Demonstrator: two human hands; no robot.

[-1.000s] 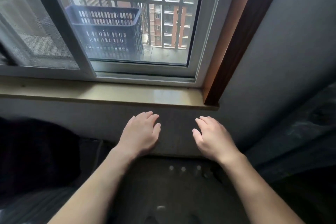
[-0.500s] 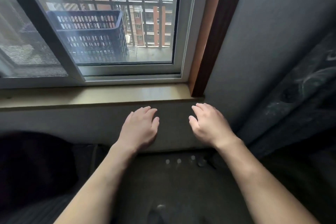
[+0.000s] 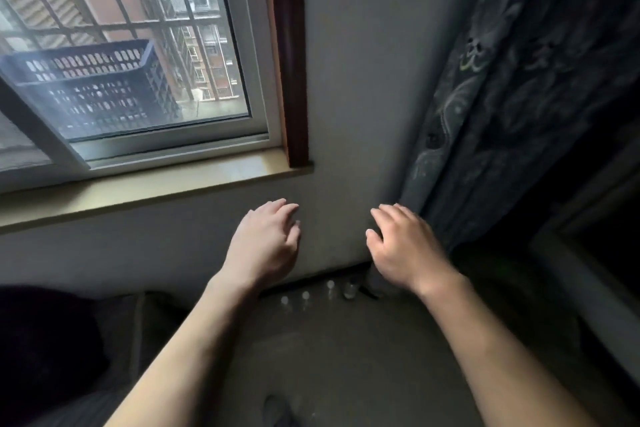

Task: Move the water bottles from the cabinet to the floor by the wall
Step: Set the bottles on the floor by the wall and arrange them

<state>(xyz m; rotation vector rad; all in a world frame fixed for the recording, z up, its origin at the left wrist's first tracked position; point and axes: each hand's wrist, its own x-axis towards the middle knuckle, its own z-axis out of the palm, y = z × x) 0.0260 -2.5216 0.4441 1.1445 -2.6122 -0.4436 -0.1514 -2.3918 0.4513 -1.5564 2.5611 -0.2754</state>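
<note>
Water bottles (image 3: 305, 298) in a row along the wall (image 3: 349, 107)
Each stands upright, cap up; left hand (image 3: 265, 248) and right hand (image 3: 407, 248) hover above, fingers loosely spread, empty

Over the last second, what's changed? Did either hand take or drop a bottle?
Only the view swung right: the window slid left, and more dark patterned cloth shows on the right. The left hand and right hand stay open, empty, held out toward the wall. The bottles stand unmoved on the floor.
</note>
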